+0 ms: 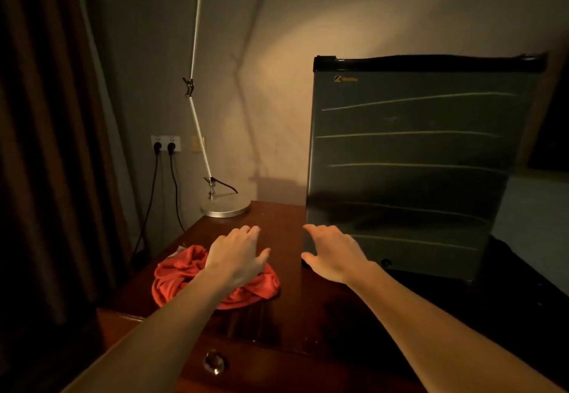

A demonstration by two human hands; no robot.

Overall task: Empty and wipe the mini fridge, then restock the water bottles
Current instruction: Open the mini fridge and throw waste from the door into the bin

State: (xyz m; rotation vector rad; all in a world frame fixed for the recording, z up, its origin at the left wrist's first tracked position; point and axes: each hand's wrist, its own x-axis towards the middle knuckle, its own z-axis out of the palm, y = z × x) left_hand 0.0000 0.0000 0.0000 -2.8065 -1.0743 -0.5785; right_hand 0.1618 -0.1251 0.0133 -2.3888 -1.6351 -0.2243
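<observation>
Mini fridge (409,162): grey, door closed, black strip along the top, standing on the right side of the dark wooden table (308,315).
Writing: a small yellow logo with a word sits at the door's upper left corner; the word is too blurred to read.
Door face: thin pale horizontal lines run across it.
Right hand (334,252): fingers straight and spread, reaching to the lower left edge of the fridge door; whether the fingertips touch it I cannot tell.
Left hand (238,254): fingers relaxed and loosely spread, holding nothing, over the far edge of the red cloth (184,275).
Red cloth: crumpled in a heap on the table, left of the fridge, partly under the left forearm.
Desk lamp (197,91): jointed white arm rising from a round metal base at the table's back left corner, near the wall.
Wall sockets (166,144): two black plugs in them, cords hanging down.
Drawer knob (214,362): metal, on the table's front.
Curtain (46,146): dark folds at far left.
</observation>
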